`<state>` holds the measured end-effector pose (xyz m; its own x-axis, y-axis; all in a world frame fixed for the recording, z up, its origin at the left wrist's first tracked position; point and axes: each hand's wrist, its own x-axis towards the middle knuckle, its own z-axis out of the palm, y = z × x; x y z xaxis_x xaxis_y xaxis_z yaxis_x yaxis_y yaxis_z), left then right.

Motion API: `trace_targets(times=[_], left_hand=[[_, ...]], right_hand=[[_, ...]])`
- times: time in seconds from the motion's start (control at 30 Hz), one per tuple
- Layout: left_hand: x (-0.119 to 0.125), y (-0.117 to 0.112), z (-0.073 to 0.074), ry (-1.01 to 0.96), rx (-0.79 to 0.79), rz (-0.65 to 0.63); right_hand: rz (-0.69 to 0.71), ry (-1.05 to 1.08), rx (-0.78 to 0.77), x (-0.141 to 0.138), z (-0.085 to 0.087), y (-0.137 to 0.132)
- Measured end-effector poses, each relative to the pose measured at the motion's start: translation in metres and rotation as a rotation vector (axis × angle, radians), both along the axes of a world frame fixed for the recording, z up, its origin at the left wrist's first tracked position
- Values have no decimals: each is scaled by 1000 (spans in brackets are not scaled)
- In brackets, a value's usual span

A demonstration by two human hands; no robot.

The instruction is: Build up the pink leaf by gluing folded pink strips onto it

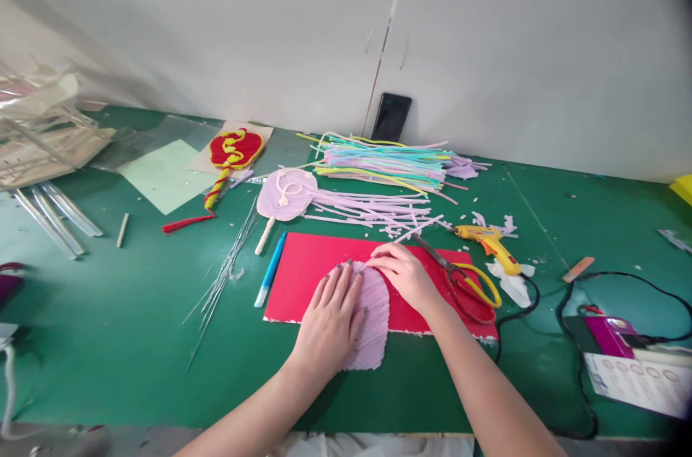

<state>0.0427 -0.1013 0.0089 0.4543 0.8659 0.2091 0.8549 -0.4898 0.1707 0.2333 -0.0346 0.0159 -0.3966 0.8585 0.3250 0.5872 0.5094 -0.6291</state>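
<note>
Two bare hands, one lilac ribbed piece (pixel 374 316): the piece lies flat across a red board (pixel 308 262), its near end reaching past the board's near edge over the green table (pixel 135 342). Left hand (pixel 334 302): laid palm down on the piece, fingers extended, gripping nothing. Right hand (pixel 403 273): fingers bent, tips at the piece's far edge; whether they pinch it or merely touch it cannot be told at this angle. Scissors (pixel 459 280), red and yellow handles, resting on the board just beside the right wrist. Yellow glue gun (pixel 489 244), black cord attached, beyond them. Likely hazards: a sideways sweep of the right forearm could knock the scissors or snag the cord and drag the glue gun; uneven pressure from the left palm could crease the overhanging end or part its ribs.
</note>
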Motion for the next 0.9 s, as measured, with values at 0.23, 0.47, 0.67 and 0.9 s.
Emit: trace_targets(times=[0.23, 0.47, 0.67, 0.9], left_hand=[[0, 2, 5, -77, -51, 3], [-5, 3, 5, -169, -120, -5], [-4, 3, 4, -156, -89, -11], [-1, 3, 1, -97, -26, -10]], right_hand=[[-24, -1, 50, -1, 0, -1], [-21, -42, 91, 1, -3, -2], [-13, -49, 91, 2, -5, -2], [-23, -58, 96, 2, -7, -2]])
